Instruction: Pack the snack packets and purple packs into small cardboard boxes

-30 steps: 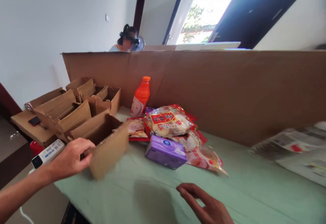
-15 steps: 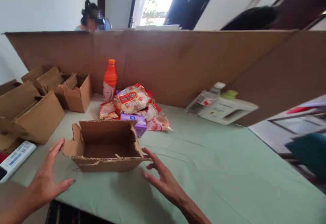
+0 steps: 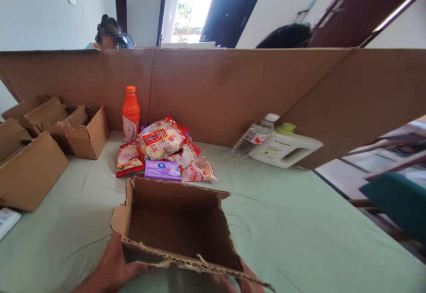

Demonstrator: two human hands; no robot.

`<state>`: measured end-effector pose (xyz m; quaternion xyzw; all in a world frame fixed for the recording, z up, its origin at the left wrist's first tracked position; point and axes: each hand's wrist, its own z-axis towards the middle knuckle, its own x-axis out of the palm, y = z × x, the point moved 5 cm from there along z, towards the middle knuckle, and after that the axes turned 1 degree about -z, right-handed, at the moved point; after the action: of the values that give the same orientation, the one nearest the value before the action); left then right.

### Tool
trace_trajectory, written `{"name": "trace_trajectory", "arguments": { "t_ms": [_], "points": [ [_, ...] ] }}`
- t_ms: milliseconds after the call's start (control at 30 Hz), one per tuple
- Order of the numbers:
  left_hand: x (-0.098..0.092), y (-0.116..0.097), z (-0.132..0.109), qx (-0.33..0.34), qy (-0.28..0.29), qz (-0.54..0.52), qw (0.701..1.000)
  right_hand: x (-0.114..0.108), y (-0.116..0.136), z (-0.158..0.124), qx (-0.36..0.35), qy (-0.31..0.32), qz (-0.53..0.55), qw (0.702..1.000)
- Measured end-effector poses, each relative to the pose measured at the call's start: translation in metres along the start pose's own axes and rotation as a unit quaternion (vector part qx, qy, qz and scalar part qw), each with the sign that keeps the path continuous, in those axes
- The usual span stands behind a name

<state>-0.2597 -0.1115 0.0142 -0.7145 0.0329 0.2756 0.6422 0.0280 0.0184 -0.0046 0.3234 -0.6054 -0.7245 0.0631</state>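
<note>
An open-topped cardboard box [image 3: 176, 222] with ragged cut edges stands at the near side of the green-covered table, its inside bare. My left hand [image 3: 113, 262] grips its left near corner, thumb along the front wall. At the right near corner, my right hand [image 3: 244, 279] holds the box, its fingers partly hidden by the front flap. Just beyond the box lie a purple tissue pack [image 3: 163, 170], a clear and red snack bag [image 3: 160, 138] and several other snack packets [image 3: 130, 157]. Behind them an orange bottle [image 3: 131, 114] stands upright.
More cardboard boxes [image 3: 89, 133] stand at the left, near a white packet [image 3: 7, 221]. A clear water bottle [image 3: 254, 135] leans on a white jug with a green cap [image 3: 286, 146]. A tall cardboard partition [image 3: 206, 93] closes off the back; a person [image 3: 108, 33] is behind it.
Both hands have closed on the box, which has moved right and toward me, away from the tissue pack. The camera view has also shifted.
</note>
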Motion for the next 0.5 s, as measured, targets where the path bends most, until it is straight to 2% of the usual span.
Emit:
{"name": "trace_trajectory", "arguments": {
  "t_ms": [100,233,300,400,433,500],
  "points": [
    [-0.008,0.009,0.008,-0.021,-0.041,0.027,0.999,0.005,0.009,0.013,-0.011,0.037,-0.005,0.999],
    [-0.031,0.023,0.003,-0.045,-0.057,0.063,0.995,0.008,0.024,0.057,-0.046,0.125,-0.023,0.991],
    [-0.040,0.030,-0.002,-0.055,-0.054,0.086,0.993,-0.007,0.029,0.089,-0.075,0.094,-0.069,0.990],
    [-0.043,0.040,-0.007,-0.062,-0.036,0.114,0.991,-0.035,0.045,0.140,-0.158,-0.016,-0.157,0.975],
    [-0.042,0.043,-0.008,-0.061,-0.032,0.119,0.990,-0.038,0.052,0.156,-0.191,-0.029,-0.185,0.964],
    [-0.038,0.047,-0.008,-0.054,-0.022,0.127,0.990,-0.029,0.064,0.183,-0.241,0.005,-0.237,0.941]
  ]
}}
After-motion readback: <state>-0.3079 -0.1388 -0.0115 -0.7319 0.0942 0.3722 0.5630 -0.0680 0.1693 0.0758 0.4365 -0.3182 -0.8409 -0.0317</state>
